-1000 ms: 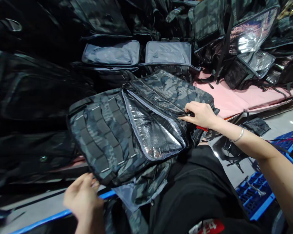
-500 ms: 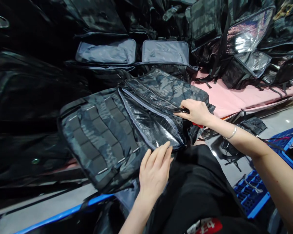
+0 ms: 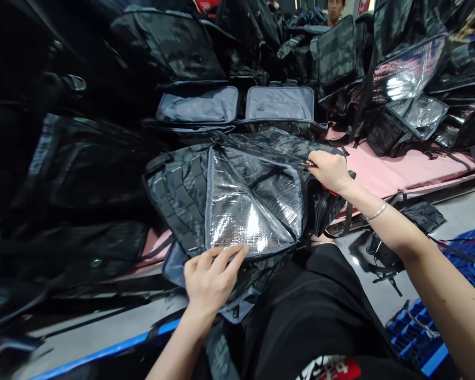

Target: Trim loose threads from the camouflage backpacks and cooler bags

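A dark camouflage backpack lies before me, its compartment spread wide to show a silver foil lining edged in grey-blue. My left hand rests its fingers over the compartment's near edge, fingertips on the rim of the lining; the thumb side is partly out of sight. At the compartment's right far corner, my right hand is closed on the dark edge of the bag, with a small metallic bit between the fingers. A bit of red shows just under the right hand.
More dark bags stand behind, two with grey-blue linings. Foil-lined bags sit on a pink surface at right. Blue plastic crates and a black bag are lower right. Part of a person shows at the top.
The compartment has opened much wider, showing more foil. My left hand has moved left with the near edge; my right hand has risen slightly to the right. The camera view has shifted too.
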`<state>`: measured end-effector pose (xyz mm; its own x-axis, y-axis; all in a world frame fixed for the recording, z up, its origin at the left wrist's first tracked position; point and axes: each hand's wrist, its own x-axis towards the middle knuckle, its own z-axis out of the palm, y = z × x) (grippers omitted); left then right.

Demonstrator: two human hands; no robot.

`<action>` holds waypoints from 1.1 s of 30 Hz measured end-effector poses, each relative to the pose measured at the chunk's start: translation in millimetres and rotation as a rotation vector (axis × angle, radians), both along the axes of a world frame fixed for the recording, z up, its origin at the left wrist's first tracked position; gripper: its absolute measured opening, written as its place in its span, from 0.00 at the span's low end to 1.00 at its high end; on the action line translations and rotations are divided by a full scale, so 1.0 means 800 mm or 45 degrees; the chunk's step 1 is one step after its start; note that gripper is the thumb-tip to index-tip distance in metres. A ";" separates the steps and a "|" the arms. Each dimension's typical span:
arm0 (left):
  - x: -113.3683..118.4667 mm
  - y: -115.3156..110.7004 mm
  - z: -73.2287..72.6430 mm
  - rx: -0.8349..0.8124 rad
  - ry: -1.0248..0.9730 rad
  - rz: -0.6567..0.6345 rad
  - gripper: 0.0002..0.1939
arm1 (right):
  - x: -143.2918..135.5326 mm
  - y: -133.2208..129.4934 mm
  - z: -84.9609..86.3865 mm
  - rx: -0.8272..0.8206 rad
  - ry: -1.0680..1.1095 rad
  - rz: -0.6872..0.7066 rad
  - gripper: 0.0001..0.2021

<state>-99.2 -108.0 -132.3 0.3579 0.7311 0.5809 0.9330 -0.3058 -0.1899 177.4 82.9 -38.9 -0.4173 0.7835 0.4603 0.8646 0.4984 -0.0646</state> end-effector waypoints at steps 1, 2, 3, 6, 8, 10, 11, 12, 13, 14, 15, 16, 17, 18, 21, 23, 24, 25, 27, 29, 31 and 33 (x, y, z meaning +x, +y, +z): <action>-0.008 0.004 0.014 0.023 0.049 -0.025 0.16 | 0.010 0.011 0.003 0.033 0.061 -0.037 0.10; -0.017 0.009 0.029 0.050 0.089 -0.049 0.16 | 0.024 0.022 0.004 0.061 0.125 -0.084 0.11; -0.027 0.015 0.046 0.083 0.118 -0.073 0.15 | 0.040 0.032 0.003 0.082 0.191 -0.142 0.12; -0.063 0.042 0.100 0.153 0.096 -0.066 0.14 | 0.097 0.049 -0.013 0.104 0.383 -0.352 0.17; -0.081 0.068 0.135 0.043 -0.028 0.048 0.14 | 0.130 0.045 -0.035 0.078 0.503 -0.443 0.18; -0.091 0.100 0.163 -0.117 -0.166 0.149 0.18 | 0.152 0.028 -0.062 0.041 0.618 -0.523 0.17; -0.092 0.118 0.173 -0.174 -0.201 0.171 0.20 | 0.158 0.017 -0.075 0.031 0.680 -0.566 0.17; -0.092 0.135 0.180 -0.201 -0.212 0.173 0.22 | 0.162 0.005 -0.088 0.023 0.738 -0.601 0.17; -0.091 0.152 0.184 -0.204 -0.204 0.156 0.23 | 0.163 -0.008 -0.100 0.017 0.786 -0.638 0.17; -0.089 0.168 0.186 -0.195 -0.187 0.125 0.24 | 0.163 -0.022 -0.110 0.013 0.827 -0.677 0.16; -0.088 0.182 0.185 -0.167 -0.173 0.089 0.24 | 0.162 -0.036 -0.119 0.016 0.865 -0.708 0.16; -0.087 0.195 0.182 -0.124 -0.162 0.046 0.23 | 0.159 -0.051 -0.127 0.027 0.898 -0.724 0.15; -0.087 0.205 0.178 -0.066 -0.150 -0.004 0.21 | 0.155 -0.067 -0.133 0.042 0.924 -0.717 0.14; -0.086 0.213 0.173 -0.007 -0.133 -0.055 0.18 | 0.150 -0.085 -0.138 0.060 0.943 -0.684 0.12; -0.082 0.221 0.154 0.103 -0.071 -0.173 0.13 | 0.126 -0.143 -0.149 0.039 0.916 -0.475 0.07; -0.072 0.212 0.135 0.101 -0.078 -0.176 0.13 | 0.106 -0.182 -0.154 -0.031 0.894 -0.326 0.06; -0.064 0.204 0.123 0.094 -0.110 -0.152 0.13 | 0.096 -0.199 -0.156 -0.062 0.887 -0.263 0.05; -0.054 0.192 0.109 0.088 -0.162 -0.118 0.15 | 0.087 -0.214 -0.158 -0.094 0.882 -0.199 0.05; -0.028 0.162 0.077 0.085 -0.318 -0.032 0.17 | 0.072 -0.236 -0.162 -0.148 0.889 -0.083 0.05; 0.004 0.126 0.040 0.113 -0.491 0.067 0.17 | 0.064 -0.247 -0.165 -0.186 0.905 0.007 0.06; 0.035 0.091 0.006 0.233 -0.596 0.218 0.15 | 0.063 -0.251 -0.166 -0.214 0.903 0.059 0.05; 0.060 0.062 -0.022 0.320 -0.644 0.317 0.15 | 0.066 -0.253 -0.166 -0.246 0.856 0.083 0.05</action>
